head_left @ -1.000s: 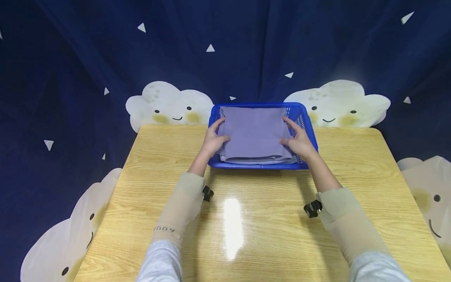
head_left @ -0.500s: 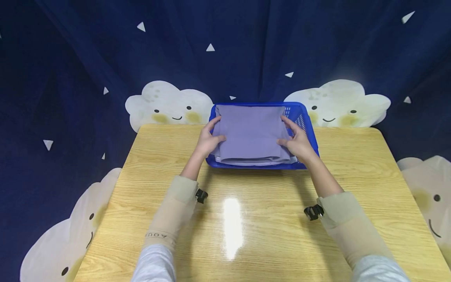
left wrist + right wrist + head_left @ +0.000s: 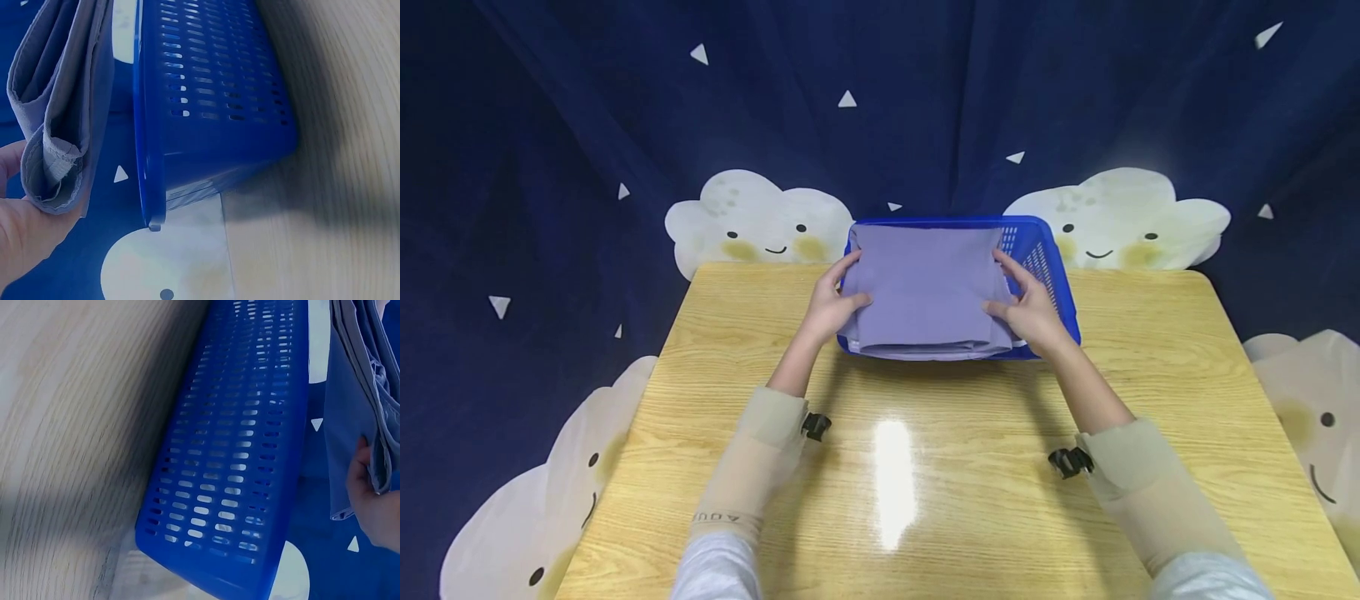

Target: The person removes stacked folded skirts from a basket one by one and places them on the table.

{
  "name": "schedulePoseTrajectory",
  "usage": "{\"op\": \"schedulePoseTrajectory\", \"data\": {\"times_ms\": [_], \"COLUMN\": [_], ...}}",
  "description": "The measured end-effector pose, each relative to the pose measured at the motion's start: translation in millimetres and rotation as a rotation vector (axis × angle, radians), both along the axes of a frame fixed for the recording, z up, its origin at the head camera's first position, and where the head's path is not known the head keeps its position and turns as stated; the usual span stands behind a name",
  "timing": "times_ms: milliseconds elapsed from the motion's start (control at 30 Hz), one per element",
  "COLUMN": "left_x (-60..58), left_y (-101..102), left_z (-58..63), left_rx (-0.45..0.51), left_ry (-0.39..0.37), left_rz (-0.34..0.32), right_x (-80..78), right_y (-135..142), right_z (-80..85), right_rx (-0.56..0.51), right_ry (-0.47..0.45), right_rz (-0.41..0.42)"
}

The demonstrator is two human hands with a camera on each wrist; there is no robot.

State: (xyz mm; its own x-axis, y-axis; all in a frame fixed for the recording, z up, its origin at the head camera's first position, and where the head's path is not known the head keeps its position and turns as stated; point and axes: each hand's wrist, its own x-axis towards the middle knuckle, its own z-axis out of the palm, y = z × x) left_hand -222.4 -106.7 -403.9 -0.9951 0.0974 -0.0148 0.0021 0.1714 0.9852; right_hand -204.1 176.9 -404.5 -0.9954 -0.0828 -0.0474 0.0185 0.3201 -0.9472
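A blue slotted basket (image 3: 1067,304) stands near the wooden table's (image 3: 985,467) far edge.

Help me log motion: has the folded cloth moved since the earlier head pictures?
Yes. Against the table, the folded cloth has shifted left in the head view, its near edge slightly lower in the picture.

Folded lavender cloth (image 3: 925,287): matt, smooth, threads loose at one edge. Blue basket (image 3: 187,144): smooth plastic, slight sheen. Surface (image 3: 970,467): wood-grained, glossy, glaring white at six o'clock in head view. Curtain (image 3: 895,50) at twelve o'clock: matt, draped fabric.
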Motion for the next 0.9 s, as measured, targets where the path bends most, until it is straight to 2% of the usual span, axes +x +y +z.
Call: {"op": "schedulePoseTrajectory", "data": {"times_ms": [133,300,900], "left_x": [4.2,8.6,34.6], "left_y": [-3,-9,-26], "left_z": [1.3,-0.5,-4.3], "left_rx": [0.043,0.05,0.052], "left_ry": [-0.025,-0.029,-0.064], "left_rz": [-0.003,-0.008,-0.006], "right_x": [5.0,11.0,36.9], "right_y": [-4,-8,-23], "right_z": [1.4,1.9,-4.3], "right_rx": [-0.061,-0.129,-0.178], "right_ry": [-0.012,-0.041,-0.058], "right_rz": [0.015,0.031,0.049]}}
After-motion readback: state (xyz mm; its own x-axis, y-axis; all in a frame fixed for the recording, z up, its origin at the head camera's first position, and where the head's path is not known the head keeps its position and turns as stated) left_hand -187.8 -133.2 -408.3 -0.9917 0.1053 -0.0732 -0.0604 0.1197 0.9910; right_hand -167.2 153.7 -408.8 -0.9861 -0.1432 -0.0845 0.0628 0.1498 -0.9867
